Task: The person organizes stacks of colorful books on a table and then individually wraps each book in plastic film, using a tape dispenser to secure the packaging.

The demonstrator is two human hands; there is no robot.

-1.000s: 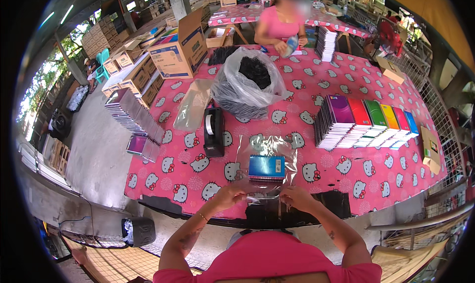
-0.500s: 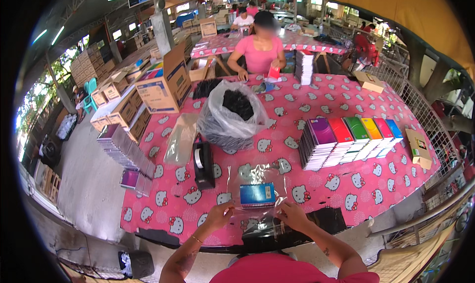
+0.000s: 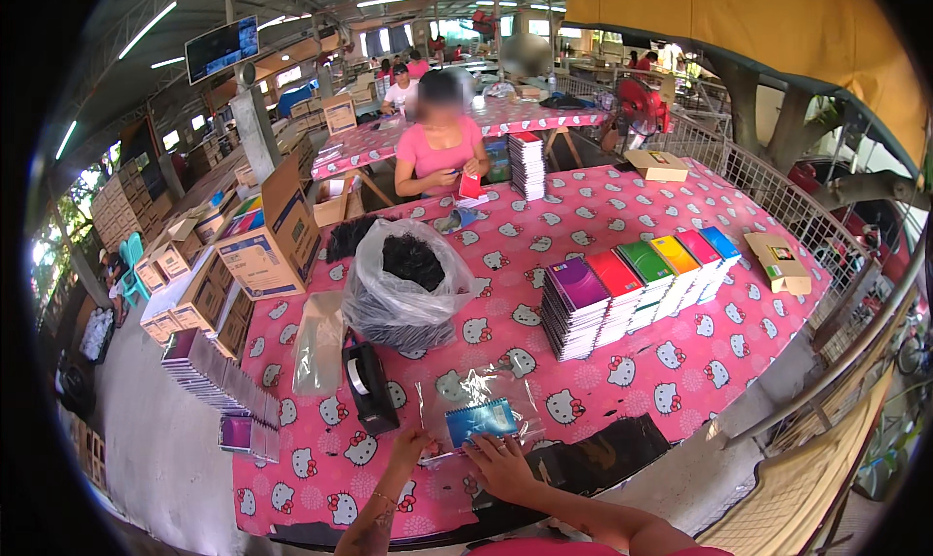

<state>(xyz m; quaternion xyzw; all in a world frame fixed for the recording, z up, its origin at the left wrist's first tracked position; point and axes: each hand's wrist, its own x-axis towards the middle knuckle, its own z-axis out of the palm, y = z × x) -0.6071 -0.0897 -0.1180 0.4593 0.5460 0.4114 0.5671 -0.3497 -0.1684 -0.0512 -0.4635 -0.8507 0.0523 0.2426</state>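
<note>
A blue spiral notebook (image 3: 481, 420) lies in a clear plastic bag (image 3: 474, 383) near the table's front edge. My right hand (image 3: 501, 467) rests with fingers stretched out over the notebook's lower edge. Just left of it, my left hand (image 3: 411, 447) is closed in a pinch at the bag's left edge; the plastic between its fingertips is barely visible. A black tape dispenser (image 3: 369, 386) stands close beyond my left hand. Beside the dispenser lies a stack of flat clear bags (image 3: 319, 347).
Stacked notebooks in several colours (image 3: 632, 289) stand at right. A plastic sack of black material (image 3: 403, 284) sits left of centre, near an open carton (image 3: 272, 235). More notebooks (image 3: 219, 386) line the left edge. Across the table a person (image 3: 442, 148) handles a red notebook (image 3: 470, 186).
My right hand has moved left from the bag's right side onto the notebook, its fingers now spread. The notebook has tilted slightly. The whole view has shifted with my head.
</note>
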